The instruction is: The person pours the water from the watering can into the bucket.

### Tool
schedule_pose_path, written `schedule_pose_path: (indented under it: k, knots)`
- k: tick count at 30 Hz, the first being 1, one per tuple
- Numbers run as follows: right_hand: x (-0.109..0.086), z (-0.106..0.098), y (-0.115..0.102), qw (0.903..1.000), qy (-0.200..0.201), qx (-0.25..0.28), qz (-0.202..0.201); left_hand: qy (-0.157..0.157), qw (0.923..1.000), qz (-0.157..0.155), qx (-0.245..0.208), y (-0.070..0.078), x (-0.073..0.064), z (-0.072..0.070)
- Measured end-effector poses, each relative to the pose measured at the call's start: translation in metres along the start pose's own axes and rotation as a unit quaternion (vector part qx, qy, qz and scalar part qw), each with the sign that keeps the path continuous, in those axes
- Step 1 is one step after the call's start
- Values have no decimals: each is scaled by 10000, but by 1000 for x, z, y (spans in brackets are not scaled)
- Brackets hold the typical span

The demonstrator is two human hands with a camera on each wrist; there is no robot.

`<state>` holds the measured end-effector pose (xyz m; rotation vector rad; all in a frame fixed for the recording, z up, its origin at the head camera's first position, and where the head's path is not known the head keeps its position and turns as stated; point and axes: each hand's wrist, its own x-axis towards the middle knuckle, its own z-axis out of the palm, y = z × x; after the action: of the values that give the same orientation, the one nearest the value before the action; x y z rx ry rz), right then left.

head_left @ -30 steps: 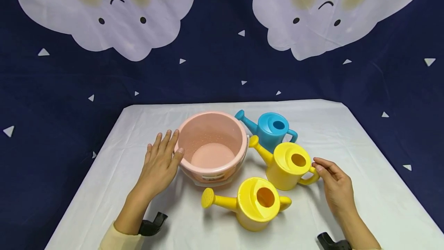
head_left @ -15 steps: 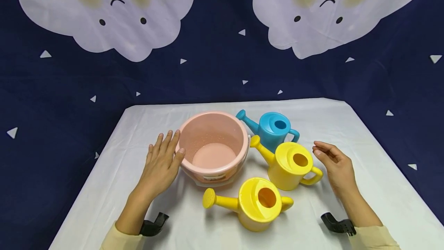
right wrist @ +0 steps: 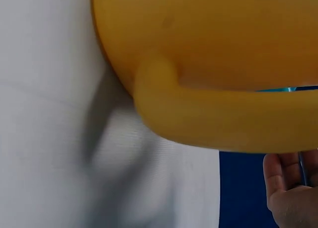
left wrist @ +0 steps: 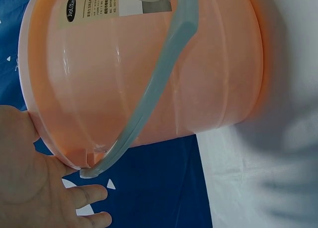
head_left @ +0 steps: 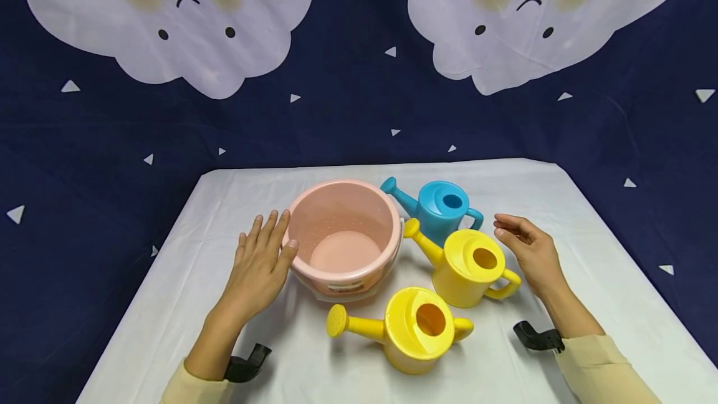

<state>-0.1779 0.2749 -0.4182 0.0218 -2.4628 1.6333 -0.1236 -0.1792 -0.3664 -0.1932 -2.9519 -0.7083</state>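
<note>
My left hand (head_left: pixel 257 279) touches the left side of the pink bucket (head_left: pixel 300 267), its fingers straight along the rim. In the left wrist view the bucket's wall (left wrist: pixel 119 84) fills much of the picture, with a grey carrying handle (left wrist: pixel 149 101) hanging across it. To the right, my right hand (head_left: pixel 530 254) hovers with loosely bent fingers and holds nothing. It is behind the handle of the middle yellow watering can (head_left: pixel 462 267) and right of the blue watering can (head_left: pixel 440 217). In the right wrist view the yellow can's handle (right wrist: pixel 223 121) covers the foreground, partly hiding my hand (right wrist: pixel 293 198).
A second yellow watering can (head_left: pixel 412 345) stands in front, its spout pointing left. All the cans stand close together beside the bucket on a white-covered table (head_left: pixel 291 366). Behind it hangs a dark blue curtain (head_left: pixel 348 117) with white clouds.
My right hand has left the middle yellow watering can's handle and moved away from me and slightly left, towards the blue can. The left hand stays at the bucket.
</note>
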Motion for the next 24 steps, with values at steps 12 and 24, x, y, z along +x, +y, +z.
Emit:
schedule_pose_path:
  k: [12,24]
  knots:
    - [21,4,1,9988,-137,-461,10,36,10000,39,-69,-1,-1,2]
    - [38,13,7,9978,-422,-423,304,52,10000,51,-36,0,-1,1]
